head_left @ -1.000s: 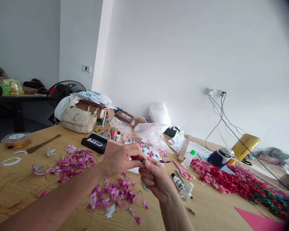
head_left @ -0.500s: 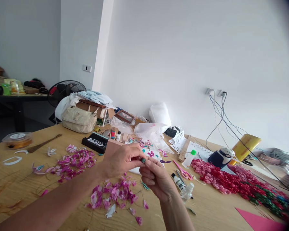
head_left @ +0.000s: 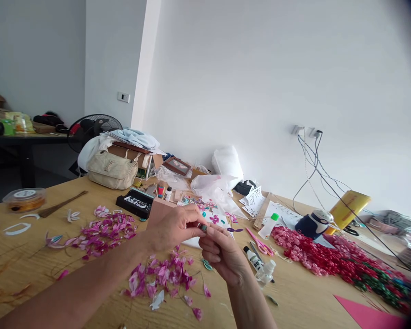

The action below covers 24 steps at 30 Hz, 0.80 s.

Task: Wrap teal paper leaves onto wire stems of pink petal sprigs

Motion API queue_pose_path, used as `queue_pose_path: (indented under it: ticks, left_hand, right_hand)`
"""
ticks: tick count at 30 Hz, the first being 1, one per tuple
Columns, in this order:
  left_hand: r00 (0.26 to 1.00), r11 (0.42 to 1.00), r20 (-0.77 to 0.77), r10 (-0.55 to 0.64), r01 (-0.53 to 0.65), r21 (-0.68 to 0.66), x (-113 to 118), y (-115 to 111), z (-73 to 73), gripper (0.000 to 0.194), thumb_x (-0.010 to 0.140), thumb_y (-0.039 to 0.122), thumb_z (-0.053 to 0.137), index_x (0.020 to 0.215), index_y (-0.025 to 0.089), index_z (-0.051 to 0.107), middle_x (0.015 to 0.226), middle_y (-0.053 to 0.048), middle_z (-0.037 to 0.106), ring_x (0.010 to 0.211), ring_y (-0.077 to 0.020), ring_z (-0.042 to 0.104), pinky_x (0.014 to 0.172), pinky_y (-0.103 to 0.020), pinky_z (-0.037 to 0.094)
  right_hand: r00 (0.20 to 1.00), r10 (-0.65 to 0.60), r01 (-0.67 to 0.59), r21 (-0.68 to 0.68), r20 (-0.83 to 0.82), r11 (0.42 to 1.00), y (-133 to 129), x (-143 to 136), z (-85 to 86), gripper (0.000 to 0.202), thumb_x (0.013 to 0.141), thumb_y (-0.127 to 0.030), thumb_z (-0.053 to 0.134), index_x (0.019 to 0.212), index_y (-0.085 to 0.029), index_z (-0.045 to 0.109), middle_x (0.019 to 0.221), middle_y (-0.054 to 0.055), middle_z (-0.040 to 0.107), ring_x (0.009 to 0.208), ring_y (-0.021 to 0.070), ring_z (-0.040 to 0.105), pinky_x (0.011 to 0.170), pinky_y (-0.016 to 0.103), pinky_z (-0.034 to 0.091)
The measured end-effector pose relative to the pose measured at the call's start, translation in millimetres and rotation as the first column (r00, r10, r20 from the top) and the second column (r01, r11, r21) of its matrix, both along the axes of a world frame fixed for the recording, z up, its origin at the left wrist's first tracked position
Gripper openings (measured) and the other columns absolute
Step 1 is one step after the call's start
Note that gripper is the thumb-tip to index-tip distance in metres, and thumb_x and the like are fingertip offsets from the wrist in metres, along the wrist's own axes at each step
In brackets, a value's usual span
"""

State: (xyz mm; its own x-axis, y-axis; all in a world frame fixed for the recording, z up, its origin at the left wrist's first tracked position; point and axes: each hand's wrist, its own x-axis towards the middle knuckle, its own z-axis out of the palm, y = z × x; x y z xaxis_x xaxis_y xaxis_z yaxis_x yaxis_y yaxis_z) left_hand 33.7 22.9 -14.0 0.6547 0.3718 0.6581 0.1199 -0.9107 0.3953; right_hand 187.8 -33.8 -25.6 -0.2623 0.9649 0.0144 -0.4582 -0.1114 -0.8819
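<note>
Fingertips of my left hand and my right hand meet above the middle of the table. Between them is pinched a small dark-green piece, mostly covered by the fingers, so its exact kind does not show. Both hands are closed. Below and to the left lie pink-purple petals on thin stems, with a second heap of petals farther left. Behind the hands is a white sheet with pink flowers. A small teal leaf lies just beneath my right hand.
Pink scissors, a green-capped bottle and small glue-like bottles stand or lie at the right. Beyond them are red and pink flower strands and a blue-white jug. A black tray and beige bag sit behind left.
The pinched green piece has turned slightly between my fingertips. Both hands otherwise stay in nearly the same place.
</note>
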Motion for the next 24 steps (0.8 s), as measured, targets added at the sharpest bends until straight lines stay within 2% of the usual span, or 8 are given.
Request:
queue_pose_path:
  ticks: [3,5,9,13,17,20,22,24]
  left_hand:
    - [0.961,0.943,-0.154,0.231,-0.182,0.279,4.2,3.1,-8.4,0.014,0.084,0.016,0.049,0.077,0.013,0.061,0.076,-0.003,0.053,0.072,-0.0149,0.051,0.063,-0.025,0.041]
    - [0.920,0.898,-0.190,0.342,-0.261,0.353,6.4,2.9,-11.2,0.017,0.084,0.014,0.047,0.072,0.012,0.059,0.075,-0.004,0.052,0.071,-0.0161,0.051,0.061,-0.026,0.040]
    - [0.986,0.988,-0.094,0.140,-0.133,0.079,4.0,-1.2,-4.0,0.012,0.083,0.016,0.052,0.093,0.015,0.059,0.084,-0.002,0.054,0.076,-0.0129,0.053,0.067,-0.023,0.042]
    - [0.998,0.997,0.037,-0.042,0.044,-0.063,-2.0,-2.8,5.4,0.012,0.083,0.021,0.054,0.093,0.019,0.061,0.077,0.000,0.052,0.074,-0.0111,0.051,0.066,-0.021,0.042]
    - [0.986,0.980,-0.094,0.139,-0.123,0.153,-1.9,-1.8,1.6,0.007,0.082,0.017,0.054,0.082,0.015,0.061,0.076,-0.001,0.052,0.070,-0.0123,0.051,0.062,-0.022,0.040]
    - [0.937,0.884,-0.143,0.318,-0.238,0.403,2.0,-2.4,-5.6,0.017,0.084,0.013,0.047,0.070,0.012,0.058,0.073,-0.003,0.051,0.070,-0.0150,0.050,0.060,-0.025,0.038]
    - [0.943,0.888,-0.123,0.308,-0.238,0.394,3.6,-3.5,-6.8,0.019,0.086,0.014,0.044,0.073,0.013,0.059,0.074,-0.003,0.051,0.071,-0.0147,0.050,0.061,-0.025,0.039]
    - [0.979,0.952,-0.076,0.190,-0.165,0.257,3.0,-4.7,-3.7,0.013,0.086,0.018,0.047,0.086,0.015,0.060,0.080,-0.002,0.053,0.073,-0.0132,0.052,0.063,-0.023,0.041]
  right_hand:
    - [0.958,-0.158,0.159,0.016,0.239,0.987,3.7,-6.4,-2.7,0.023,0.065,-0.031,0.070,0.066,-0.013,0.056,0.045,-0.010,0.028,0.041,0.0021,0.015,0.036,0.016,0.011]
    - [0.896,-0.273,0.265,0.072,0.349,0.962,5.2,-9.5,-3.8,0.022,0.065,-0.031,0.069,0.064,-0.013,0.056,0.044,-0.010,0.029,0.039,0.0021,0.017,0.036,0.017,0.011]
    - [0.973,-0.168,0.160,0.062,0.158,0.985,2.3,-5.6,-1.0,0.022,0.065,-0.030,0.070,0.065,-0.014,0.054,0.045,-0.011,0.025,0.041,0.0023,0.013,0.036,0.016,0.009]
    - [1.000,0.008,-0.008,0.017,-0.023,1.000,-2.0,0.7,3.5,0.027,0.063,-0.031,0.073,0.064,-0.015,0.052,0.047,-0.011,0.024,0.043,0.0023,0.012,0.036,0.015,0.008]
    - [0.977,-0.127,0.124,0.024,0.174,0.992,-0.5,-3.1,3.6,0.027,0.064,-0.034,0.072,0.065,-0.014,0.054,0.046,-0.010,0.027,0.042,0.0021,0.015,0.037,0.016,0.010]
    - [0.928,-0.218,0.212,0.052,0.304,0.976,0.4,-7.3,3.3,0.027,0.061,-0.034,0.072,0.065,-0.013,0.056,0.044,-0.010,0.028,0.040,0.0022,0.016,0.037,0.018,0.010]
    - [0.942,-0.202,0.193,0.058,0.268,0.979,-0.8,-7.6,3.9,0.025,0.061,-0.032,0.072,0.066,-0.013,0.056,0.044,-0.011,0.027,0.041,0.0024,0.015,0.037,0.017,0.010]
    - [0.979,-0.138,0.131,0.053,0.149,0.990,-2.8,-5.5,4.8,0.024,0.063,-0.031,0.072,0.066,-0.014,0.055,0.045,-0.011,0.025,0.042,0.0026,0.013,0.037,0.016,0.009]
